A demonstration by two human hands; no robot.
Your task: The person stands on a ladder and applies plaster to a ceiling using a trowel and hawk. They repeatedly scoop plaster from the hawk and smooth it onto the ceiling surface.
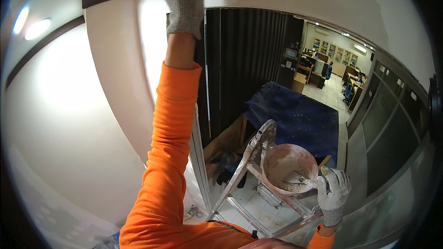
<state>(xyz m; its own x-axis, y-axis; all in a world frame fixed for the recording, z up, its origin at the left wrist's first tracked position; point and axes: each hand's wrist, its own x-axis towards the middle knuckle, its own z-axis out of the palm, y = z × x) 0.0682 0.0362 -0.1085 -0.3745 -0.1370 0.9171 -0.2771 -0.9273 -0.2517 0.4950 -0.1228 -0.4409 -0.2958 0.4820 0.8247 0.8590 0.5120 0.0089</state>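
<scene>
My right hand [333, 192], in a grey knit glove, is closed around the handle of a putty knife [295, 178]. The blade dips into a plaster-smeared bucket [278, 157], where pale, wet compound lies at the bottom. That bucket sits at the top of a splattered metal stepladder [238, 175]. My left hand [182, 2], gloved too, is raised high in front of the white wall. Its fingers run into the top edge of the picture, so their grip is hidden. A pinkish edge shows beside them, too little to name.
Dark corrugated panelling [244, 60] stands behind an opening, beside a blue tarp [295, 115]. A person [228, 161] is low down beyond the ladder. Glazed partitions [392, 110] line the right. An office with desks [318, 74] and shelves lies far back. A metal stud [198, 157] rises left of the ladder.
</scene>
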